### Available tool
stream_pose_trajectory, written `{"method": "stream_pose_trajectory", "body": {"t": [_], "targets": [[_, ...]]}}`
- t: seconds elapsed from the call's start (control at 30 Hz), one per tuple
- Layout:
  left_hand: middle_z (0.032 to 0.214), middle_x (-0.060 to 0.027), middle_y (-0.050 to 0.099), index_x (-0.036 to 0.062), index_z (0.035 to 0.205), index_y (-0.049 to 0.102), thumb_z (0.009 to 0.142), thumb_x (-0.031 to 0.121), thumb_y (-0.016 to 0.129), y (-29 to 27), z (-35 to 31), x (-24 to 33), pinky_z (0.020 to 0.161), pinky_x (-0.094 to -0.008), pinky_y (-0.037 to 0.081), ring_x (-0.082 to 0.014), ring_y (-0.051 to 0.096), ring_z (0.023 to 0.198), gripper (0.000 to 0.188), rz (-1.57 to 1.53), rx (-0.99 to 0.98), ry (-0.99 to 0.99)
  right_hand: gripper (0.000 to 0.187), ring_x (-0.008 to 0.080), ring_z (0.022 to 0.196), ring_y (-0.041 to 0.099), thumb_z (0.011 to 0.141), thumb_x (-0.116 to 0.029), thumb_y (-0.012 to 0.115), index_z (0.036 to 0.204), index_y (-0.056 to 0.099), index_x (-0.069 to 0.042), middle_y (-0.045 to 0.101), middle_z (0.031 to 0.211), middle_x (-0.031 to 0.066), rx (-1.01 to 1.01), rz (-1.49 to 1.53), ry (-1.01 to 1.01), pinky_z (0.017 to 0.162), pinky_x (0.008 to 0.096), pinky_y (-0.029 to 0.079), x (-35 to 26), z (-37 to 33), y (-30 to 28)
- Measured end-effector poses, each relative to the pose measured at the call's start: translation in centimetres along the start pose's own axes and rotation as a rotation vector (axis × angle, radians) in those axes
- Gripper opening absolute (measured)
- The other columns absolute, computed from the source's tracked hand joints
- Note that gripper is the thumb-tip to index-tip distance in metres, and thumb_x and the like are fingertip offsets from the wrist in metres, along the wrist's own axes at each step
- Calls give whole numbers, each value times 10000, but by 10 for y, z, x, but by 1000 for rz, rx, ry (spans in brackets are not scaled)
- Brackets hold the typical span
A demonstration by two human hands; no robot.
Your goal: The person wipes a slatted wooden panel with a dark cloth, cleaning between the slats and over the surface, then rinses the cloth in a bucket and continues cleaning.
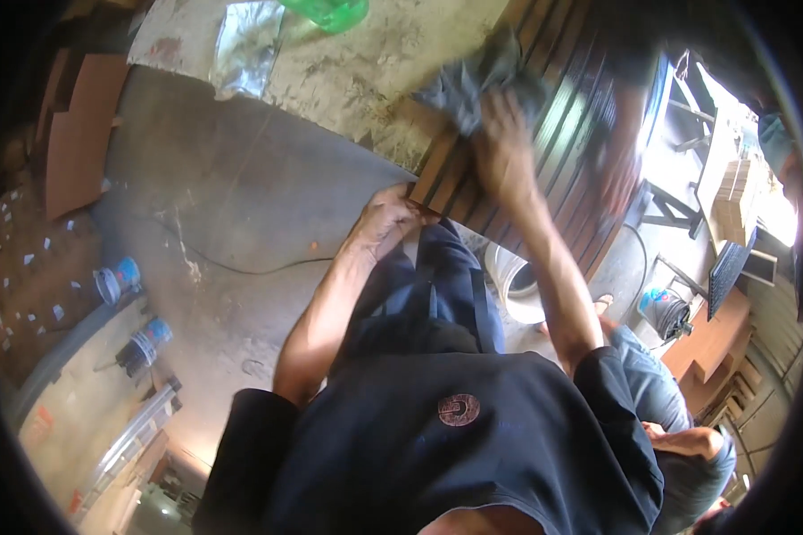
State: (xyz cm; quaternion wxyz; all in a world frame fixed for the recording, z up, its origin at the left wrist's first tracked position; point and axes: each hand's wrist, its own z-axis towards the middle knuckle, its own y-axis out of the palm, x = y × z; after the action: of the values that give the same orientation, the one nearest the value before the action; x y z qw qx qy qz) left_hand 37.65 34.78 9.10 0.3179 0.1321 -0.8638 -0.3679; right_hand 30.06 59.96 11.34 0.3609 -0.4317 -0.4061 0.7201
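A brown wooden panel with dark grooves between its slats lies on the worktable. My left hand is closed at the panel's near left corner, its fingertips partly hidden by the edge. My right hand, slightly blurred, presses a crumpled dark grey cloth onto the slats, its fingers over the cloth. Light glares off the grooved surface to the right of the cloth. Beyond it, another person's blurred hand rests over the panel's right side.
On the table's far part are a silvery sheet or pouch and a green plastic bottle. A white bucket stands below the panel. A cable crosses the floor. At right sit a paint bucket and another person in grey.
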Motion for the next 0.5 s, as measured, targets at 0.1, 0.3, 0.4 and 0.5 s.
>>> {"method": "stream_pose_trajectory", "body": {"t": [0.1, 0.3, 0.4, 0.5], "targets": [[1180, -147, 754, -55, 1300, 656, 900, 2, 576, -6, -21, -12, 987, -415, 599, -260, 737, 1039, 412, -229, 209, -17, 598, 432, 1562, 357, 873, -74, 599, 1467, 593, -1, 490, 1616, 208, -244, 133, -31, 1259, 516, 343, -93, -111, -24], [1124, -150, 751, -10, 1195, 680, 1035, 182, 676, 5, -13, 10, 899, -457, 630, -278, 751, 978, 250, -66, 156, 6, 548, 490, 1488, 406, 898, -87, 640, 1430, 587, 30, 487, 1587, 254, 34, -16, 195, 1219, 534, 388, 8, -17, -23], [1058, -119, 736, 6, 1171, 682, 1059, 212, 674, -9, -25, 3, 802, -405, 647, -233, 746, 865, 234, 98, 307, -21, 607, 467, 1512, 402, 920, -126, 643, 1495, 541, 38, 478, 1604, 255, 12, -26, 271, 1240, 542, 356, -49, -58, -6], [935, -61, 697, 22, 1112, 675, 1069, 270, 690, -33, -29, 9, 650, -315, 608, -193, 732, 781, 253, 254, 294, 55, 700, 415, 1577, 360, 844, -76, 613, 1536, 530, -2, 444, 1657, 212, -211, 36, 320, 1264, 504, 334, -128, -132, -30]]}}
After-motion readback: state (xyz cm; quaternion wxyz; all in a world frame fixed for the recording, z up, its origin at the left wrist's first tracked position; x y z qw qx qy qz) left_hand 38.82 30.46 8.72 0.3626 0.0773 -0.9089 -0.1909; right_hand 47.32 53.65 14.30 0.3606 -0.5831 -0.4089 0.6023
